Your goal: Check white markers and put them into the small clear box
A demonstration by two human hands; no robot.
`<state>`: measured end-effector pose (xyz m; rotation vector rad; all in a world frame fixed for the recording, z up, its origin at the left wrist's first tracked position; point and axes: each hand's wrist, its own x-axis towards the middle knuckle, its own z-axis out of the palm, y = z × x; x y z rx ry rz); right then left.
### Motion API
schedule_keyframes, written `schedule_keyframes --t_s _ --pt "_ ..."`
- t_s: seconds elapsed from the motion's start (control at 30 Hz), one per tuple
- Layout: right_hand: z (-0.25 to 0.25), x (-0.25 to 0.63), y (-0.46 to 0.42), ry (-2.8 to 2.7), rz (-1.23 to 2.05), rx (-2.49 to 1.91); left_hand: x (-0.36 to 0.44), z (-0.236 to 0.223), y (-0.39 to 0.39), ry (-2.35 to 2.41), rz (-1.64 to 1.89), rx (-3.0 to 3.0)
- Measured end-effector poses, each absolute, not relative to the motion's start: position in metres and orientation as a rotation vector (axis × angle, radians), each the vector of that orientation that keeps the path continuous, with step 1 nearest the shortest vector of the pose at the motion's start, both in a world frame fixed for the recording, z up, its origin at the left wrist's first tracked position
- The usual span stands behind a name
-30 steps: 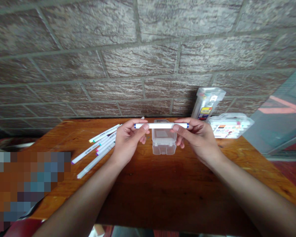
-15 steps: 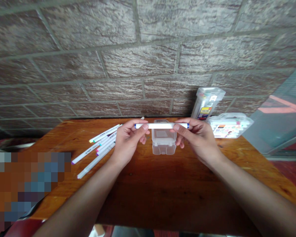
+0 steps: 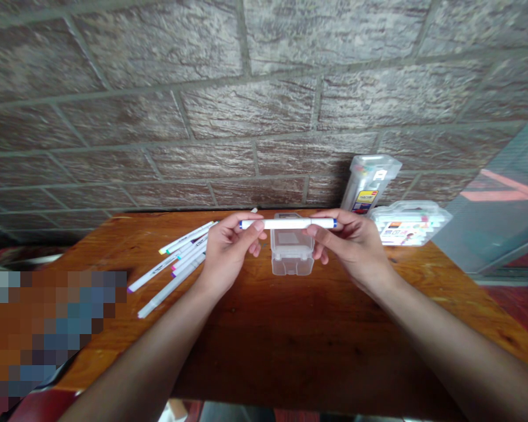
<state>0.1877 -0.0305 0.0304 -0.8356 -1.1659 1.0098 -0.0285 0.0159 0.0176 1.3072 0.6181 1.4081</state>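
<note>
A white marker [image 3: 286, 224] with blue ends is held level across the middle of the head view. My left hand [image 3: 229, 249] pinches its left part between thumb and fingers. At the other end, my right hand [image 3: 354, 246] grips it the same way. Behind and below the marker, a small clear plastic case [image 3: 292, 258] stands on the table with its lid raised. To the left of my left hand lies a loose pile of white markers [image 3: 176, 261] with coloured tips, partly covered by that hand.
The wooden table [image 3: 281, 340] runs up to a stone-block wall [image 3: 255, 105]. At the back right stand a tall clear marker box [image 3: 367, 184] and a clear handled case [image 3: 411, 225]. A pixelated patch [image 3: 39, 334] hides the lower left.
Almost nothing differs. My right thumb has shifted very slightly left along the marker; the marker, my left hand and the case are in about the same places.
</note>
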Motion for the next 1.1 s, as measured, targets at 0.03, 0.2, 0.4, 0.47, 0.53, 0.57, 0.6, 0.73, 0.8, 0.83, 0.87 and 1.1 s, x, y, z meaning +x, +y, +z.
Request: schedule_keyframes --t_s 0.03,0.2,0.4,0.47,0.53,0.57,0.6,0.73,0.8,0.83,0.87,1.1 --pt "0.0302 0.188 -0.0304 -1.169 1.012 -0.834 -0.0284 0.0174 0.0161 0.614 1.408 1.309" --pt "0.027 0.19 -0.0285 -1.185 1.02 -0.824 -0.0291 0.0155 0.0171 0.603 1.402 1.324" --pt "0.0287 0.1893 -0.0279 -1.179 1.018 -0.824 -0.0306 0.0131 0.0183 0.611 1.394 1.353" --pt "0.0313 0.1882 -0.0288 -1.162 1.023 -0.823 -0.0308 0.0129 0.0182 0.606 1.388 1.356" --pt "0.0332 0.1876 -0.0295 -1.141 1.032 -0.819 -0.0308 0.0134 0.0177 0.59 1.381 1.348" --pt "0.0337 0.1876 -0.0297 -1.131 1.04 -0.814 -0.0308 0.0138 0.0174 0.581 1.38 1.343" --pt "0.0338 0.1878 -0.0299 -1.122 1.047 -0.809 -0.0308 0.0143 0.017 0.574 1.38 1.337" --pt "0.0322 0.1893 -0.0296 -1.106 1.074 -0.792 -0.0315 0.0155 0.016 0.561 1.382 1.327" --pt "0.0315 0.1897 -0.0293 -1.109 1.078 -0.789 -0.032 0.0153 0.016 0.55 1.38 1.328" --pt "0.0314 0.1897 -0.0292 -1.111 1.078 -0.788 -0.0322 0.015 0.0162 0.544 1.379 1.33" --pt "0.0314 0.1896 -0.029 -1.112 1.077 -0.788 -0.0324 0.0146 0.0164 0.539 1.38 1.333" --pt "0.0319 0.1881 -0.0293 -1.13 1.057 -0.797 -0.0319 0.012 0.0187 0.57 1.387 1.368"
